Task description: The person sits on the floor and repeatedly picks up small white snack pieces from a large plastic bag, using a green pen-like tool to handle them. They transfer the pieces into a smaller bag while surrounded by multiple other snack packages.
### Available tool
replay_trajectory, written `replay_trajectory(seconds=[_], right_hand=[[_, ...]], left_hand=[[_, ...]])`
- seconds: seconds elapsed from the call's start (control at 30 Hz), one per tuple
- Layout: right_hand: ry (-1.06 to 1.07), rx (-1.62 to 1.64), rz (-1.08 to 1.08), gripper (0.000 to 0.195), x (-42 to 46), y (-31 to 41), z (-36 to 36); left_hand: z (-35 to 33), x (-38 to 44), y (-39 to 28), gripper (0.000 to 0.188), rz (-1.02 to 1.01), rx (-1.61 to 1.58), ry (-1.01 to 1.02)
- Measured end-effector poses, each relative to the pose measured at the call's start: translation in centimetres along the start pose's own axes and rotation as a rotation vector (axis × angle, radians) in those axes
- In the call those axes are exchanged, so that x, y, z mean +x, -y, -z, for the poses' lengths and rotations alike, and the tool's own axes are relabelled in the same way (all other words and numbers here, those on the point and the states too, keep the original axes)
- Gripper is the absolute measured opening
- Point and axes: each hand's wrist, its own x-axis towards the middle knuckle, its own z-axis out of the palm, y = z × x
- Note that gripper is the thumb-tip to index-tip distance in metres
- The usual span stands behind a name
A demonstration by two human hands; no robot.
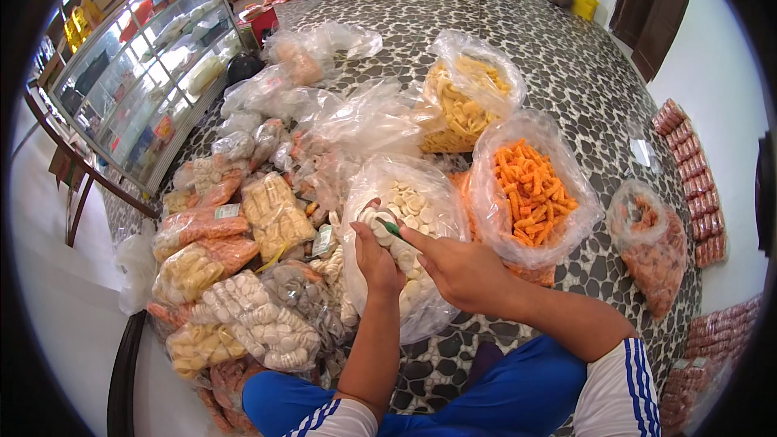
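Note:
My left hand [377,264] is wrapped around a small clear plastic pack of white round crackers [371,220]. In my right hand [458,270] is a slim green tool [390,228], its tip reaching the top of the pack; its exact kind is unclear. Both hands are above a large open plastic bag [419,325] of loose white round crackers [408,201]. Right of it stands an open bag of orange stick snacks [534,194]. Behind is an open bag of yellow curled snacks [464,109].
Filled snack packs [261,315] are heaped at the left, before a glass display cabinet [152,67]. A tied bag of reddish snacks [652,261] lies at the right. Stacked packs [692,182] line the wall. Loose plastic bags [358,115] spread over the stone-patterned floor [583,79].

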Motion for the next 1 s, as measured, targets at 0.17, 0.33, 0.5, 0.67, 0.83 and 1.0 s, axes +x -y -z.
replay_trajectory(seconds=[0.17,0.33,0.5,0.67,0.83,1.0], right_hand=[[0.048,-0.028,0.033,0.045,-0.5,0.6,-0.3],[0.160,-0.062,0.000,0.044,-0.9,0.9,-0.5],[0.134,0.019,-0.015,0.043,-0.8,0.3,-0.6],[-0.226,0.325,-0.116,0.035,1.4,-1.5,-2.5],[-0.235,0.465,-0.293,0.029,3.7,-3.5,-6.1],[-0.284,0.512,-0.326,0.023,4.8,-5.2,-8.8]], left_hand=[[0.8,0.8,-1.7,0.063,-0.047,-0.011,-0.026],[2.3,2.0,-2.6,0.059,-0.047,-0.098,-0.089],[4.0,3.1,-2.6,0.062,-0.049,-0.151,-0.130],[3.4,2.9,-2.2,0.065,-0.016,-0.157,-0.194],[0.6,0.0,0.5,0.066,0.074,-0.029,-0.175],[0.2,-0.5,1.8,0.060,0.033,-0.039,-0.136]])
